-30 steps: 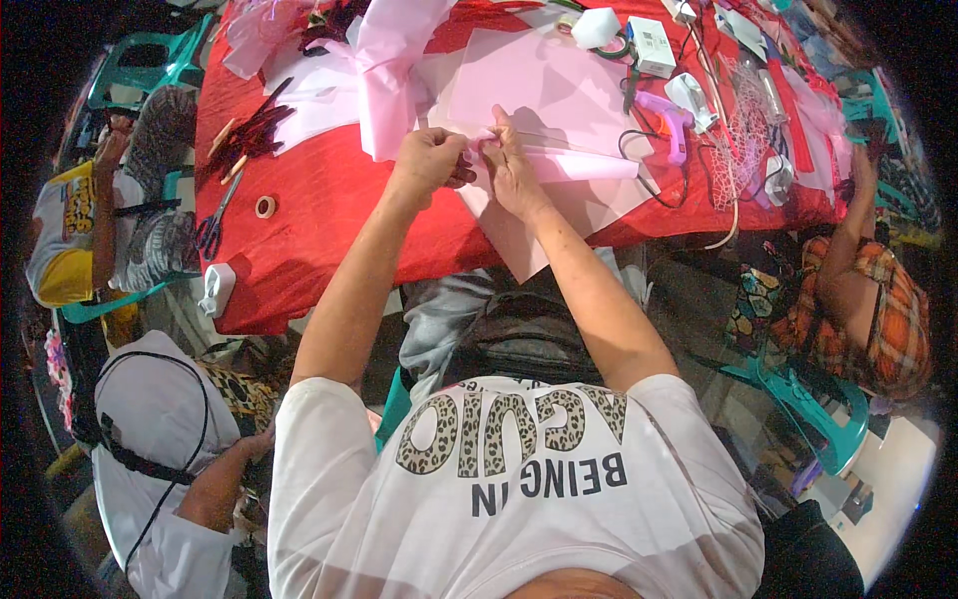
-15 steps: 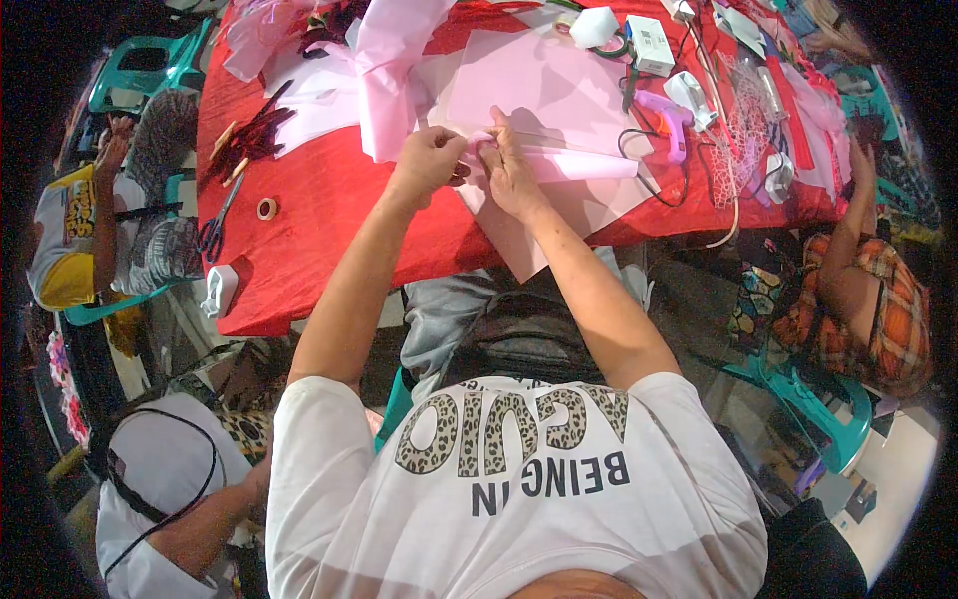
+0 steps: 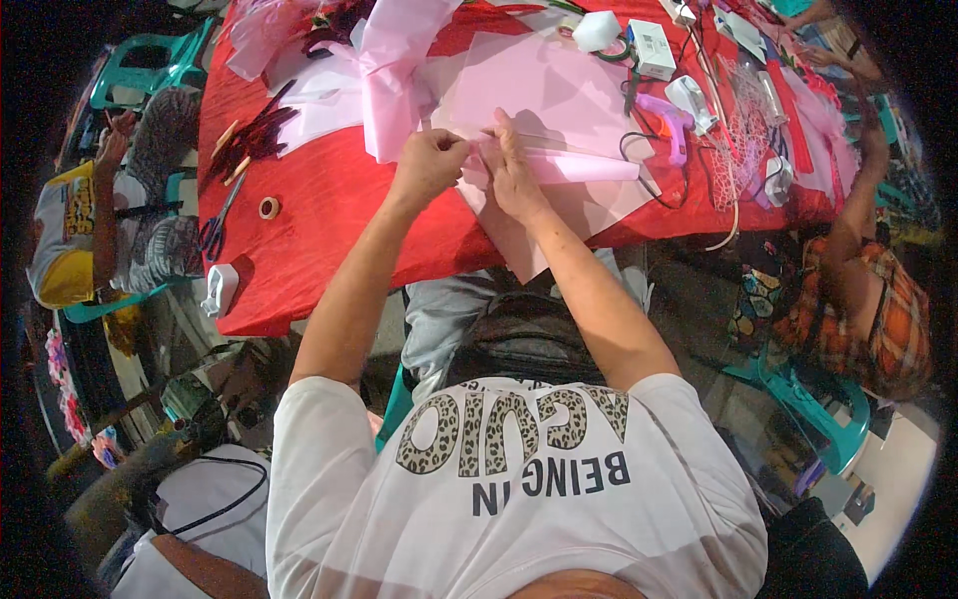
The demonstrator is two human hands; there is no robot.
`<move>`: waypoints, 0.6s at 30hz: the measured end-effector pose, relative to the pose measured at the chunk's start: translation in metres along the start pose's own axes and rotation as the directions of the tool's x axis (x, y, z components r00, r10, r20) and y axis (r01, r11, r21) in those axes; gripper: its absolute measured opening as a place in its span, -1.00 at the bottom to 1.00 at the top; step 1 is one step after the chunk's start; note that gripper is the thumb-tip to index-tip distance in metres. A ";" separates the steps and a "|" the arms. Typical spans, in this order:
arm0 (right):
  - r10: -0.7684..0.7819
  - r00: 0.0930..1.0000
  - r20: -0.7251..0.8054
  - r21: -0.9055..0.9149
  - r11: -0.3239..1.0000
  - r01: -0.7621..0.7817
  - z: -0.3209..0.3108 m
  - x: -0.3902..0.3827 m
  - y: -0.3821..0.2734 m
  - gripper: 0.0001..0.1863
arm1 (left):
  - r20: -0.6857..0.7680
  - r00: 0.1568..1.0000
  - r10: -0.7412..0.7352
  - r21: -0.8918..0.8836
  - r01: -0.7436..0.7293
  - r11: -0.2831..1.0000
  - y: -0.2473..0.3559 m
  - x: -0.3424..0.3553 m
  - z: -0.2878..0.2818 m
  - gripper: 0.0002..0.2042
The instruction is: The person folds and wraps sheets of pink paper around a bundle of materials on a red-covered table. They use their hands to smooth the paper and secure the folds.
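Note:
A narrow roll of pink wrapping paper [image 3: 589, 167] lies across flat pink sheets [image 3: 519, 80] on the red-covered table. My right hand [image 3: 512, 178] rests over the roll's left end, thumb up, its fingers curled around the pink material. Close beside it, my left hand [image 3: 429, 165] is closed, thumb and fingers pinched near the same end. What sits in that pinch is too small and too covered to make out. Just beyond my left hand stands a gathered bunch of pink wrap [image 3: 391, 85].
Scissors [image 3: 215, 235], a tape roll [image 3: 268, 208] and a white dispenser [image 3: 221, 290] lie at the left. At the right are a purple glue gun [image 3: 671, 125] with its cord, a white box [image 3: 653, 50] and pink netting [image 3: 733, 150]. Other people sit on both sides.
My left hand has turned slightly, its fingers drawn tighter together. My right hand stays at the roll's end. At lower left, a person in white has shifted downward.

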State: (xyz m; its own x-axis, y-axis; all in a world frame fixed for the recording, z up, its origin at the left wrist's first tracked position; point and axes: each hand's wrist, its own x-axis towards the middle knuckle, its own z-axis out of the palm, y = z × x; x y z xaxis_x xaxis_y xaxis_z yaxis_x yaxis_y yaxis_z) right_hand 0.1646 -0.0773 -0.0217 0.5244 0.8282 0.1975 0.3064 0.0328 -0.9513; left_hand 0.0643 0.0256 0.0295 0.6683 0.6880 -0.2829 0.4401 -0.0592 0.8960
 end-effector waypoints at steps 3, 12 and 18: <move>0.011 1.000 -0.013 0.063 0.998 -0.010 -0.002 0.002 0.001 -0.44 | -0.070 0.997 -0.032 -0.001 0.032 0.999 -0.007 0.002 0.001 -0.75; -0.215 0.977 -0.007 0.014 0.977 0.215 -0.006 0.004 0.013 -0.49 | -0.197 0.980 0.040 0.177 -0.004 0.984 -0.048 0.010 0.004 -0.74; -0.097 0.994 0.052 -0.157 0.982 0.104 -0.006 -0.002 0.001 -0.76 | -0.265 0.960 0.092 0.353 0.008 0.935 -0.043 0.005 0.006 -0.73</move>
State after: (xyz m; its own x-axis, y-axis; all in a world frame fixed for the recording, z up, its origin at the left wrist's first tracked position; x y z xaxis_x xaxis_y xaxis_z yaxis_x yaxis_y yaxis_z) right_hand 0.1685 -0.0821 -0.0218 0.4505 0.8489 0.2764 0.4802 0.0305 -0.8766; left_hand 0.0525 0.0274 -0.0129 0.5231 0.8466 -0.0982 0.6289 -0.3056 0.7149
